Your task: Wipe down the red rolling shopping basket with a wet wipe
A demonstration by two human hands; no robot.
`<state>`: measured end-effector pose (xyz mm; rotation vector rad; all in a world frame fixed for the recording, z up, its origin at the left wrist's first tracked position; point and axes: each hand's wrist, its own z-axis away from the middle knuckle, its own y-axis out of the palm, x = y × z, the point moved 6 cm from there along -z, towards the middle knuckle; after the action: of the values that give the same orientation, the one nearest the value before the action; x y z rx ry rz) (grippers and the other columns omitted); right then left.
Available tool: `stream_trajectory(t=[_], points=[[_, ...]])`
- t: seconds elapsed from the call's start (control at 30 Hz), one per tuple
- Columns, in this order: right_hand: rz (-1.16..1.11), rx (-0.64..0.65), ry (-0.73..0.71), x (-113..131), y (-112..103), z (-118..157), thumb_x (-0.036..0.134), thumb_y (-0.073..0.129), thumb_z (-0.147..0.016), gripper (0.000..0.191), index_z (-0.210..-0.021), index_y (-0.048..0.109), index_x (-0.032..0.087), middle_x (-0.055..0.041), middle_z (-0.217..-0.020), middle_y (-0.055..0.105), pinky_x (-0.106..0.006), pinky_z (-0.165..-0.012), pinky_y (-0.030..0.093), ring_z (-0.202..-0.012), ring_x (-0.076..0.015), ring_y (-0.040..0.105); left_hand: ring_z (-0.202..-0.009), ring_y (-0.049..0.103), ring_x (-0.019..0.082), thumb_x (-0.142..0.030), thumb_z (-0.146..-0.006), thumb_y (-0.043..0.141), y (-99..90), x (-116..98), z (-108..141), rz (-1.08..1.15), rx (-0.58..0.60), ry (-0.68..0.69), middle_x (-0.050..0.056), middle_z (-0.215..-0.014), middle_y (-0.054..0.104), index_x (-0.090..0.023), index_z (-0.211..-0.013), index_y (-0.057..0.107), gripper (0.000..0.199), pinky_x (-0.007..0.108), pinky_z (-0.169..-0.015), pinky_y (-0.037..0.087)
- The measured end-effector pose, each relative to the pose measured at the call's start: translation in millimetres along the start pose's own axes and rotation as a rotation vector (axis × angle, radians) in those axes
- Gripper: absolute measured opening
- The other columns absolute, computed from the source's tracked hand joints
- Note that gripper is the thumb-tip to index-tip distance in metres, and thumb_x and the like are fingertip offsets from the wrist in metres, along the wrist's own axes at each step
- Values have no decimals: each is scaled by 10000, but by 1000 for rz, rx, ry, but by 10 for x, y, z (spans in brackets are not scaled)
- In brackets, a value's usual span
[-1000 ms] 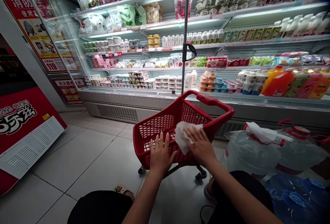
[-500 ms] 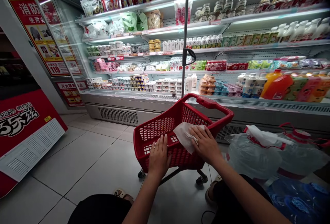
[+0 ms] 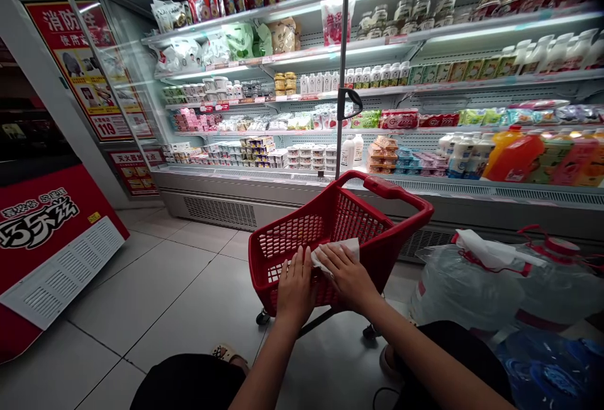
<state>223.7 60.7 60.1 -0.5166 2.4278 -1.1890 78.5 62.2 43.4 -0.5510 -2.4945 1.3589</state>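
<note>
A small red plastic shopping cart (image 3: 274,240) with perforated walls stands on the floor right in front of me. My left hand (image 3: 296,287) lies over its near rim, fingers stretched out, thumb side toward my other hand. Just to the right, my right hand (image 3: 348,275) presses a thin white wipe (image 3: 350,246) against the same rim. Its fingers cover most of the wipe, and a pale edge shows above them. The cart's red handle (image 3: 387,190) rises at the far right end. Inside, the visible part of the basket holds nothing.
An open refrigerated display (image 3: 283,177) full of dairy and drinks stretches behind the cart. Wrapped large water bottles (image 3: 467,290) stand to my right, with blue-capped bottles (image 3: 552,372) nearer. At left is a red chest freezer (image 3: 61,227). A dark post (image 3: 343,70) rises behind the cart.
My right hand has slid left along the near rim with the wipe, close beside my left hand. The wipe is now more bunched under the fingers. My left hand stays on the rim.
</note>
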Motion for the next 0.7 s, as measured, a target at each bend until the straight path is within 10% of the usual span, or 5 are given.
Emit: stream_trajectory(t=[0.33, 0.6, 0.7], points=[[148, -59, 163, -646, -304, 404, 242, 402, -1070, 669, -1688, 151, 278, -12, -1704, 308, -559, -1291, 193, -1584, -278, 255, -1547, 363, 280, -279, -945, 564, 5, -32, 30, 16, 20, -2, 142, -1711, 297, -160, -1687, 89, 889, 489, -1256, 320], [79, -55, 115, 315, 27, 185, 234, 451, -1029, 713, -1688, 178, 225, -32, -1741, 209, -518, -1278, 236, -1606, -317, 160, -1601, 230, 283, -274, -880, 609, -79, -115, 22, 148, 51, 79, 182, -1730, 218, -104, -1676, -55, 1050, 469, -1272, 289], [37, -31, 38, 332, 18, 181, 250, 435, -1040, 687, -1684, 196, 266, 10, -1733, 232, -470, -1287, 232, -1603, -265, 191, -1618, 148, 321, -333, -890, 637, -157, 49, 141, 111, -11, 51, 172, -1745, 165, -142, -1685, -21, 1050, 521, -1278, 258]])
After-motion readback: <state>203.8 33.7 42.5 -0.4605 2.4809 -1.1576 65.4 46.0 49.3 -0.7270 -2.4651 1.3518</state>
